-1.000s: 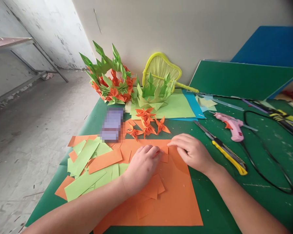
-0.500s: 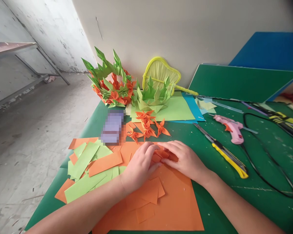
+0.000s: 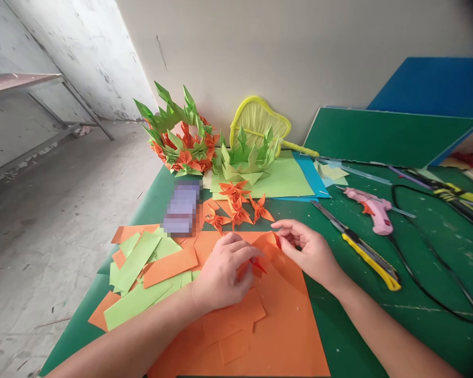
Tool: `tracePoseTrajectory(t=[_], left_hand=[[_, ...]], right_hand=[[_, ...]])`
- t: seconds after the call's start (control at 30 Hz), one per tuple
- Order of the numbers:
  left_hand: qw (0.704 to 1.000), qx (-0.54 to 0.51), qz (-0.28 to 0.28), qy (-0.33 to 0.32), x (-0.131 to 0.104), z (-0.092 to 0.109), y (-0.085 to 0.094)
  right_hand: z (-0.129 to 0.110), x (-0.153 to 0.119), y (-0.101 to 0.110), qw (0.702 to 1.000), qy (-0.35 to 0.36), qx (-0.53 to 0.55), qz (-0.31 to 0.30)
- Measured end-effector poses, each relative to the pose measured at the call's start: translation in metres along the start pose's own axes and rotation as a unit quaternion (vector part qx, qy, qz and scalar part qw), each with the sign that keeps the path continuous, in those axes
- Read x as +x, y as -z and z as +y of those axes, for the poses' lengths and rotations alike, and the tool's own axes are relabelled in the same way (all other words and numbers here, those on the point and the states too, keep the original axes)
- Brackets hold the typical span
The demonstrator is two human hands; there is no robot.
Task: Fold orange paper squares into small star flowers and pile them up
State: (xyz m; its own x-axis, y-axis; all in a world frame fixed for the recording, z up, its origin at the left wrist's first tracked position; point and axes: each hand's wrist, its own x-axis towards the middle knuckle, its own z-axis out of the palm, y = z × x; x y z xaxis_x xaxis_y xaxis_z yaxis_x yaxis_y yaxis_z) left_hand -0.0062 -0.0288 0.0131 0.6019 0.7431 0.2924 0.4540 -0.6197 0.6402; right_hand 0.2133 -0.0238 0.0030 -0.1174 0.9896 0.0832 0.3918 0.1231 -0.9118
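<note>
My left hand (image 3: 226, 270) is closed on a piece of folded orange paper (image 3: 259, 265), with a pointed tip showing past the fingers. At the right end of the orange paper between the hands, my right hand (image 3: 307, 252) has its thumb and fingers curled at a bright red-orange fold (image 3: 277, 240). Part of the folded piece is hidden by the left fingers. Both hands are over a large orange sheet (image 3: 291, 336). Just behind them lie several orange paper flowers (image 3: 236, 202). Loose orange rectangles (image 3: 236, 315) rest on the sheet in front.
Green and orange paper strips (image 3: 137, 257) are heaped at left, near a blurred purple object (image 3: 181, 207). Folded-paper crowns (image 3: 181, 136) stand behind. A yellow cutter knife (image 3: 370, 262), a pink glue gun (image 3: 372, 207) and its black cord (image 3: 437, 273) lie at right.
My right hand has moved slightly right, away from my left, and its fingers have lifted. My left hand has turned, and a pointed orange tip now shows beside its fingers.
</note>
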Motion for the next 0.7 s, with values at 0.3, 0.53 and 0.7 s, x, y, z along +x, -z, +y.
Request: tracePoseTrajectory(t=[0.3,0.53,0.7], left_hand=[[0.993,-0.005,0.071,0.096,-0.002,-0.004,-0.008],[0.964,-0.162,0.057,0.202,0.001,-0.002,-0.008],[0.962,-0.170,0.073,0.203,0.002,-0.001,-0.007]], right_hand=[[0.000,0.002,0.003,0.984,-0.082,0.157,-0.036],[-0.006,-0.001,0.000,0.986,-0.049,0.150,-0.046],[-0.013,-0.007,-0.004,0.991,0.006,0.118,-0.059]])
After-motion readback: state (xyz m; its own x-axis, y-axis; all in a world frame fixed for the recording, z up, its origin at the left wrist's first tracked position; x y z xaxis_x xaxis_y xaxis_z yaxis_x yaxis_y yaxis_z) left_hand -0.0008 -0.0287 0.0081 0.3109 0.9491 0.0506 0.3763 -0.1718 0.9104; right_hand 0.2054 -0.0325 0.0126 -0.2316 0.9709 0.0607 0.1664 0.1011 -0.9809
